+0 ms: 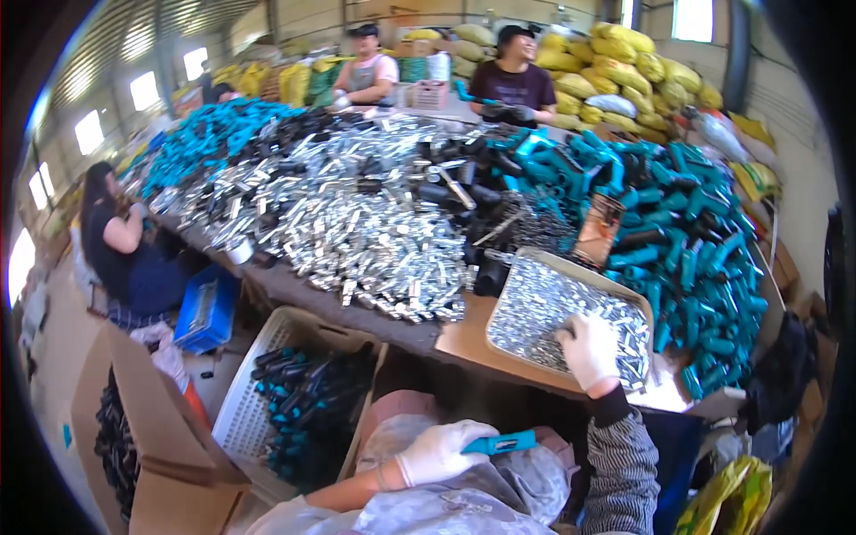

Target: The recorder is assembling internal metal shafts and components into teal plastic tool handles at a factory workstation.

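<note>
My left hand (439, 451), in a white glove, holds a teal plastic handle (501, 442) flat above my lap. In a matching white glove, my right hand (588, 349) reaches into a shallow metal tray (524, 264) full of small shiny metal parts, fingers curled down among them. Whether it has picked one up is hidden. The tray rests on the near edge of a long table (464, 341) in front of me.
The table carries big heaps of silver metal pieces (357, 214), black handles (446, 192) and teal handles (687, 241). A white basket (241, 406) of finished handles and a cardboard box (143, 428) stand at my left. Three people sit around the table; yellow sacks (624, 67) are stacked behind.
</note>
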{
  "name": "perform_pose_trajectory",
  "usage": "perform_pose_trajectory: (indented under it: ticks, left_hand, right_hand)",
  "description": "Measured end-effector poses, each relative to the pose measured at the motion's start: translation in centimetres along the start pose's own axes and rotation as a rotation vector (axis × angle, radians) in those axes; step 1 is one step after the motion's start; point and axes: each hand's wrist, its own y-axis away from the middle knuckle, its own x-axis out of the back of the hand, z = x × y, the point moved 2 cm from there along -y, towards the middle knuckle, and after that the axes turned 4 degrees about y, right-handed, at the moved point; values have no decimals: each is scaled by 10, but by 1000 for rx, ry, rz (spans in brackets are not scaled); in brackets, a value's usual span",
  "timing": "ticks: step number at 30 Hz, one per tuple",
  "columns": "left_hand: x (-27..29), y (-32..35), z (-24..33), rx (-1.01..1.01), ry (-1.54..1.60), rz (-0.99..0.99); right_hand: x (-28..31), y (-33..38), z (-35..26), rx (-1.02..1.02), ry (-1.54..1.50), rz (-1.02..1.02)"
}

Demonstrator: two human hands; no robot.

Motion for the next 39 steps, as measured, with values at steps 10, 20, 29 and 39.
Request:
perform_pose_trajectory:
  ticks: [10,20,29,39]
  left_hand:
    - [1,1,2,-1,9,3]
    - [5,2,2,-17,90,-37]
    - [9,-2,-3,201,395,60]
    - [11,-13,-6,441,1143,204]
  right_hand:
    - [11,0,-4,-19,-25,69]
    - [7,-1,14,-43,-156,31]
    - [23,8,0,21,-382,187]
    - [17,95,-85,27,-1011,-4]
